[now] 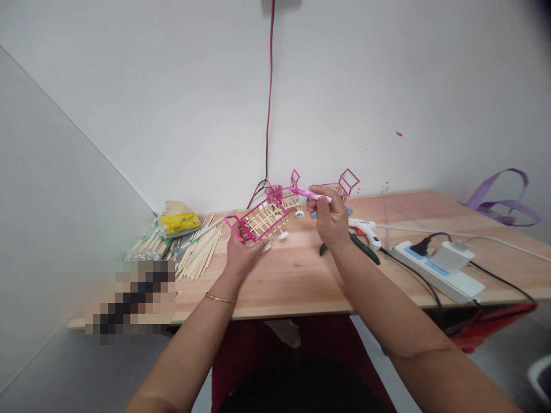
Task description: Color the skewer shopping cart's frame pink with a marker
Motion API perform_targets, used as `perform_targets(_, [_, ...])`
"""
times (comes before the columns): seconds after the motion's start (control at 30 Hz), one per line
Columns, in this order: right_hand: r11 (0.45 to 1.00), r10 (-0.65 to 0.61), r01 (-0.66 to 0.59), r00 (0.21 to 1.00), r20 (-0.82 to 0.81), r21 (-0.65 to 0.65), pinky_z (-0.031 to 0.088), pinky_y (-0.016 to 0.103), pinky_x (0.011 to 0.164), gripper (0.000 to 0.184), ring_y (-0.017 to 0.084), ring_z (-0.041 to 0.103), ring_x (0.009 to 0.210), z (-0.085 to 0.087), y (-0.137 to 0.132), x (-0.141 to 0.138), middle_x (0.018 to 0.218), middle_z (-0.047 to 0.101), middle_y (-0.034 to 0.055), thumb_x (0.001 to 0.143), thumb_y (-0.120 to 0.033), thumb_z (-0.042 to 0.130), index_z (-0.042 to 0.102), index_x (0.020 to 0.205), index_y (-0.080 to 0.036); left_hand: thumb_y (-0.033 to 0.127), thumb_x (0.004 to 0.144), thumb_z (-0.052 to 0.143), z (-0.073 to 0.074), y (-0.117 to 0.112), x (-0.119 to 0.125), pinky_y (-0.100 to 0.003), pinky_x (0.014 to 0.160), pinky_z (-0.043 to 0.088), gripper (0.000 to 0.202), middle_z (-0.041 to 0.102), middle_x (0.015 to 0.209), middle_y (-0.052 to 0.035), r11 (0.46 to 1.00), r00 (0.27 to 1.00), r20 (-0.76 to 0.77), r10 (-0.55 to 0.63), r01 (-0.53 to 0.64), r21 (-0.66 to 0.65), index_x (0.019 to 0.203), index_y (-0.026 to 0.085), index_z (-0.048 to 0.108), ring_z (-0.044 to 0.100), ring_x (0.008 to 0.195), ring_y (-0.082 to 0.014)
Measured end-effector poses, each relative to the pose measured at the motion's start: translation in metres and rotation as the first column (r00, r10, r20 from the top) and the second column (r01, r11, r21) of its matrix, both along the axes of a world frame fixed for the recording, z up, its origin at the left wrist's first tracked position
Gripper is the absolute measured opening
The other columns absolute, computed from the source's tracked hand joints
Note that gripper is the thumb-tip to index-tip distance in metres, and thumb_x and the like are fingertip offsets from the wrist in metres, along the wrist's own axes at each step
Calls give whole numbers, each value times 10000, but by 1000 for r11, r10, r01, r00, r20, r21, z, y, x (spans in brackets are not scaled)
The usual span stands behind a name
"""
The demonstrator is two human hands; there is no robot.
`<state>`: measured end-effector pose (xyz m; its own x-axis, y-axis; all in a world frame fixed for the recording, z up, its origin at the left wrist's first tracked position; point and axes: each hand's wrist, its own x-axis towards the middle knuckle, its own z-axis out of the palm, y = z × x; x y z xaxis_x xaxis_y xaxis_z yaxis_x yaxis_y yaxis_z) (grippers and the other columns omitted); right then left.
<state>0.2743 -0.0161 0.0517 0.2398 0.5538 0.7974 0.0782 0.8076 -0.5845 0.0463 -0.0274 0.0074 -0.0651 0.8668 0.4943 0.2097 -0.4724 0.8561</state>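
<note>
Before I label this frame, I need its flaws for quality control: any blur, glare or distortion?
Head view: soft, even light, no glare on the table; wide-lens stretch toward the edges; a pixelated patch hides its front left corner. Head view: the left hand holding the cart and the right hand holding the pen look sharp; the top right corner darkens.

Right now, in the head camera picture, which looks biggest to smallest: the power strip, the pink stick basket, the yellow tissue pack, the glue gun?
1. power strip (nearer the camera, so unsure)
2. pink stick basket
3. yellow tissue pack
4. glue gun
</note>
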Motion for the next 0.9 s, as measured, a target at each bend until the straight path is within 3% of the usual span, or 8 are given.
perform_targets(0.27, [985,-171,166,907,384,48,516,357,834,259,216,676,926,2,-18,-12,1016,718,68,950,-421,489,636,1076,-250,286,618,823,1,-1,3,-475,973,497,741,614,1227,-126,1000,999,-46,-1,2,22,1263,208,468,626,1106,-268])
perform_targets(0.4, [976,-216,201,886,410,82,500,374,891,255,230,664,992,3,-17,-15,1059,718,71,960,-401,473,639,1073,-244,277,604,830,3,-4,6,-476,955,508,732,623,1207,-131,1000,998,-63,-3,4,27,1241,196,477,628,1103,-278])
perform_targets(0.9, [971,-234,188,868,438,147,503,381,848,220,228,654,966,-2,-9,-15,1041,714,83,963,-340,479,629,1088,-240,279,596,835,10,-8,8,-465,931,521,740,627,1203,-138,1000,998,-68,5,-4,17,1238,187,479,627,1109,-288])
